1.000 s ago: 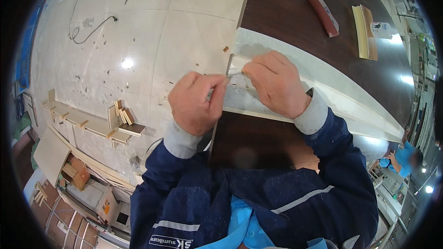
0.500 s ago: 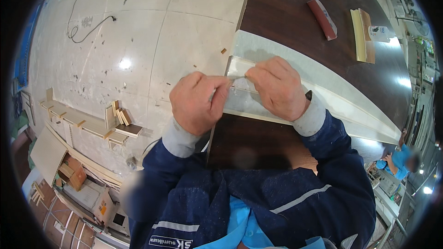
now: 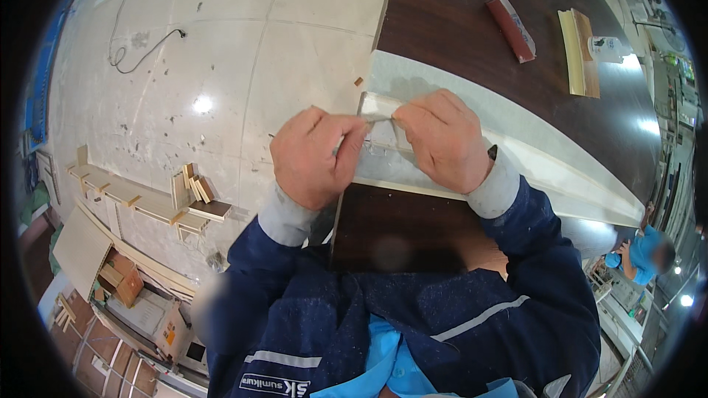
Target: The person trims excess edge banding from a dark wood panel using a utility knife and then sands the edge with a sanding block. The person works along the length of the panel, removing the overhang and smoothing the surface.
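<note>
Grey, thin strip (image 3: 381, 119) spanning your fingertips, over the left end of a long, pale board (image 3: 546, 163).
Left hand (image 3: 313, 158), right hand (image 3: 445, 140): your thumbs and forefingers pinched closed on the strip from either side. Board lies on a glossy, dark-brown tabletop (image 3: 450, 0); dark-red, oblong block (image 3: 510, 28) beyond.

A thin greyish strip (image 3: 380, 119) spans nearly straight between left fingers (image 3: 351, 131) and right fingers (image 3: 410, 114); a long, pale board (image 3: 557, 183) lies beneath them.
</note>
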A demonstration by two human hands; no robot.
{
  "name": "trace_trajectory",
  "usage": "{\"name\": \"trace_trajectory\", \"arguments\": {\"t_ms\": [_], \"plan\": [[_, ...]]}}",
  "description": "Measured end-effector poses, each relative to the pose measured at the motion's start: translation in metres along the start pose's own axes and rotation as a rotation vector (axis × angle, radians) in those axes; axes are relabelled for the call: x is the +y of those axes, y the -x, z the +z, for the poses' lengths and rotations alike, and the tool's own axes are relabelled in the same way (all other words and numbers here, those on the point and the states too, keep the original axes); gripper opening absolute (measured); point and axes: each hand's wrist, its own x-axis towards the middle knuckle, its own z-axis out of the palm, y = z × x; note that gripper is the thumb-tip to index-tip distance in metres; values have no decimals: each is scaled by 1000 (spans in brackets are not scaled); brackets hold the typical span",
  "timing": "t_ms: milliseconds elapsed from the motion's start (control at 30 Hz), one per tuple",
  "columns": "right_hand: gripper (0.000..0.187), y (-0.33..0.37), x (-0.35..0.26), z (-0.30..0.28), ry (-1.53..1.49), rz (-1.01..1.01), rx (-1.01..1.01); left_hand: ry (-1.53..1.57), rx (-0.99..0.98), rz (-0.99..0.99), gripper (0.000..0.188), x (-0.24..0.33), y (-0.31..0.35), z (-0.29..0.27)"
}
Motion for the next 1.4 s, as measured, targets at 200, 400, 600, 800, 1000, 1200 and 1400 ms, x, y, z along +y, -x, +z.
{"name": "trace_trajectory", "arguments": {"t_ms": [200,400,600,800,1000,1200,1400], "plan": [[23,1,0,0,-17,-69,35,-18,-15,43,9,-5,2,-2],[21,-1,-2,2,-33,-122,93,-28,-60,39,9,-3,-4,-6],[19,-1,-2,3,20,-64,38,-14,-38,80,9,-7,-11,-5],[16,2,-3,4,11,-45,37,-3,-43,23,10,-14,-7,-3],[22,2,-4,4,8,-44,36,-2,-75,68,9,-12,-6,-8],[20,-1,-5,7,3,-40,80,-7,-65,82,9,-10,-8,-8],[27,0,-2,7,-3,-58,34,19,-20,12,10,-8,-7,-6]]}}
